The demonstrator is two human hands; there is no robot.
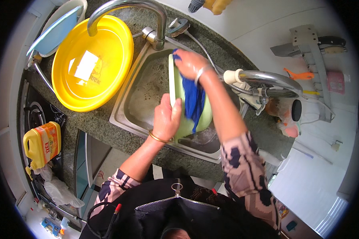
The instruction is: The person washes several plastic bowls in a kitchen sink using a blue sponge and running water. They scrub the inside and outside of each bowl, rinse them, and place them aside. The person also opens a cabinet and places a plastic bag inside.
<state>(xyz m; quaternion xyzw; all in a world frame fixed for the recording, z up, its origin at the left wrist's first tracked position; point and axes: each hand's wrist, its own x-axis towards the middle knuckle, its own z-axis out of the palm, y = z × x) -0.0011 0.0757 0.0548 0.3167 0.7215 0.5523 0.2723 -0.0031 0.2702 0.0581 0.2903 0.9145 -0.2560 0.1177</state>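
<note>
A pale green plastic basin (202, 121) stands tilted on its side over the right part of the steel sink (119, 107), its rim towards the left. My left hand (167, 116) grips the lower part of that rim, thumb upright along it. At the rim's upper end, my right hand (191, 64) is closed on a blue cloth (192, 95), which hangs down against the basin. Water with bubbles (149, 86) covers the sink bottom left of the basin. The underside of the right hand's grip is hidden.
A large yellow basin (113, 47) leans on the granite counter at left, under a curved faucet (131, 3). A second curved metal pipe (269, 76) stands right of the sink. Further off are a yellow detergent jug (45, 143) and a wall rack with knives (312, 62).
</note>
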